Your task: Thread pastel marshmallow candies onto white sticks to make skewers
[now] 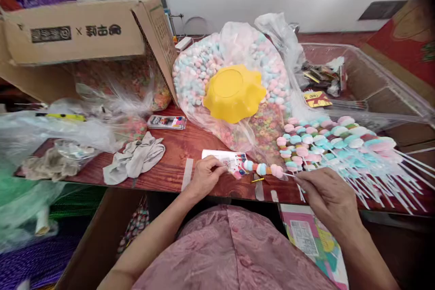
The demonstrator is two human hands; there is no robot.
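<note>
My right hand [328,192] pinches the white stick of a marshmallow skewer [261,169], which lies level over the table's front edge. Pink, blue and white marshmallows alternate on it with orange and brownish pieces. At the skewer's far tip is a printed plastic bag [234,163]; I cannot tell how far the skewer is inside it. My left hand [205,176] has thumb and forefinger closed on the bag's near edge. A small yellow twist tie [257,180] lies just below the skewer. To the right, many finished-looking marshmallow skewers [326,140] are heaped, sticks pointing toward me.
A yellow scalloped bowl [234,93] sits upside down on a big clear bag of marshmallows [193,72] and coloured rings. Left stand an open cardboard box [78,31], a grey cloth [136,158] and a small packet [166,122]. A clear plastic bin [370,68] is at the right.
</note>
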